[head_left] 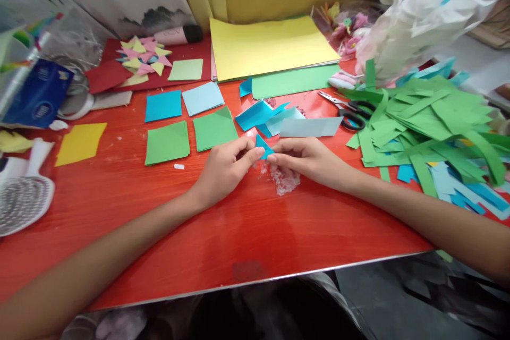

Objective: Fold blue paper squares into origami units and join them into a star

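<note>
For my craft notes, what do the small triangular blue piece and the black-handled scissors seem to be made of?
Small triangular blue piece: probably matte paper, from its thin, straight edges. Black-handled scissors: blades likely metal, from their silvery shine; handles perhaps plastic, from their smooth black look.

No legible text, only blurred markings on the blue packet (37, 93) and the pink black-capped tube (172, 36).
</note>
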Demonstrator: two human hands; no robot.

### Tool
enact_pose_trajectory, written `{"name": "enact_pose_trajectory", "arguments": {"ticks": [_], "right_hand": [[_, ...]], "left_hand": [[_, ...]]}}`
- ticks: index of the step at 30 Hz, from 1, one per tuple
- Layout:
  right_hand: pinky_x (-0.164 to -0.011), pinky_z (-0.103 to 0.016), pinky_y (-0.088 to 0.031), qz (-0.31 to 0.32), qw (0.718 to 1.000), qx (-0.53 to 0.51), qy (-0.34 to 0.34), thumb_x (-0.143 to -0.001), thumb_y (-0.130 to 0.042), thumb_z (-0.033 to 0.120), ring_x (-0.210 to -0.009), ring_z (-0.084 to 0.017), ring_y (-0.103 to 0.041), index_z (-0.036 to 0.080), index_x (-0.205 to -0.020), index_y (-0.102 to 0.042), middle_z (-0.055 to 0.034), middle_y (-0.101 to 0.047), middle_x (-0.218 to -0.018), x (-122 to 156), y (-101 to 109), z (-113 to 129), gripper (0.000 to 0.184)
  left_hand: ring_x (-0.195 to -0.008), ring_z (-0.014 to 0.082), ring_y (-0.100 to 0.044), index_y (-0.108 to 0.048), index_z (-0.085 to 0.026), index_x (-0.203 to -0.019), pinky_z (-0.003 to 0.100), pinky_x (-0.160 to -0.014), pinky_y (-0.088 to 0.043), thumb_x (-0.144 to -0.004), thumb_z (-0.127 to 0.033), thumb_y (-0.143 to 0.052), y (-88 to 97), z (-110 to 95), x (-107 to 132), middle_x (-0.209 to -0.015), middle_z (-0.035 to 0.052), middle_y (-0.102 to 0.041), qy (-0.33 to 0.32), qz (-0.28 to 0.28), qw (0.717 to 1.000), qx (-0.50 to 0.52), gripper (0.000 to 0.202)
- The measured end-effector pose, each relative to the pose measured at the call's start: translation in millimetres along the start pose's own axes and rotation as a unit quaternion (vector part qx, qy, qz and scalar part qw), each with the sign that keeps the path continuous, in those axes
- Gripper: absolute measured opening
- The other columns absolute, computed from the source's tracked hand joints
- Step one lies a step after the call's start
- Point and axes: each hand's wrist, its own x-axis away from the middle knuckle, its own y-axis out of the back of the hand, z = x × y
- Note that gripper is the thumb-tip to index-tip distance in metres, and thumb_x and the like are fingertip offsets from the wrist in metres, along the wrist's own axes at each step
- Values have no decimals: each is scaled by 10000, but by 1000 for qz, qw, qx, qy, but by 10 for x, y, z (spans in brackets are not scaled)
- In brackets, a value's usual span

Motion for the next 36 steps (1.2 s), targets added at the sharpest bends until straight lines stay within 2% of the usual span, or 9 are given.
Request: {"name": "enact_pose_trajectory", "arguments": {"ticks": [4, 7, 13, 19, 25, 32, 34, 35, 36], "right_hand": [[-468, -195, -374, 19, 1000, -10, -10, -902, -526, 435, -471, -57, -473, 125, -739, -588, 27, -519, -554, 7, 4, 5, 356], [-465, -194, -385, 19, 1000, 9, -2, -913, -509, 434, -463, -57, -487, 132, -721, -559, 23, -532, -561, 15, 1, 13, 361], [-514, -217, -355, -2, 998, 54, 12, -895, -532, 450, -526, -74, -467, 149, -683, -515, 20, -511, -579, 15, -4, 9, 368], [-513, -218, -295, 17, 991, 129, 17, -886, -546, 418, -543, -76, -415, 140, -644, -533, 23, -469, -562, 15, 7, 29, 369], [-529, -205, -318, 38, 993, 115, 5, -907, -511, 340, -557, -75, -435, 140, -684, -544, 20, -486, -592, 7, 22, 37, 301], [-539, -216, -327, -18, 990, 138, 19, -910, -483, 308, -546, -87, -452, 154, -660, -507, 10, -500, -580, -17, -20, 19, 294], [-538, -222, -327, -30, 991, 128, 10, -915, -471, 347, -540, -91, -456, 159, -656, -495, 5, -510, -577, -17, -38, 20, 321], [-535, -224, -325, -34, 992, 125, 10, -910, -477, 367, -536, -91, -454, 160, -654, -494, 5, -510, -574, -15, -45, 20, 330], [-532, -225, -318, -36, 991, 125, 12, -902, -490, 382, -533, -90, -447, 160, -648, -495, 8, -502, -567, -11, -50, 21, 337]], "left_hand": [[-548, 84, -412, -452, -171, -617, 239, -545, -325, -865, -404, -543, 4, 5, -4, -564, -34, -451, 23, 21, 999, 16, 353], [-558, 87, -430, -456, -175, -637, 243, -550, -331, -861, -394, -548, -4, -2, -13, -578, -34, -464, 28, 35, 999, 29, 326], [-537, 87, -412, -457, -169, -572, 249, -545, -319, -857, -370, -540, 6, -22, -30, -541, -30, -464, 31, 27, 998, 49, 359], [-543, 83, -397, -474, -161, -590, 241, -536, -296, -859, -406, -527, 3, -34, -34, -544, -35, -440, 34, 50, 998, 9, 368], [-538, 78, -409, -516, -154, -604, 229, -542, -306, -888, -367, -479, 2, -12, -33, -535, -35, -444, 28, 35, 998, -43, 357], [-491, 77, -465, -540, -155, -614, 214, -535, -352, -898, -340, -471, 24, 5, -52, -492, -37, -491, 17, 43, 998, -37, 346], [-500, 81, -479, -554, -153, -641, 212, -538, -362, -915, -323, -443, 16, 25, -48, -509, -28, -509, -18, 34, 997, -66, 341], [-518, 85, -486, -556, -150, -653, 213, -542, -358, -922, -299, -427, 16, 30, -41, -530, -19, -522, -60, 22, 992, -108, 333], [-534, 90, -484, -556, -149, -661, 220, -537, -341, -919, -265, -421, 24, 28, -31, -561, -6, -541, -130, 8, 976, -176, 314]]}}
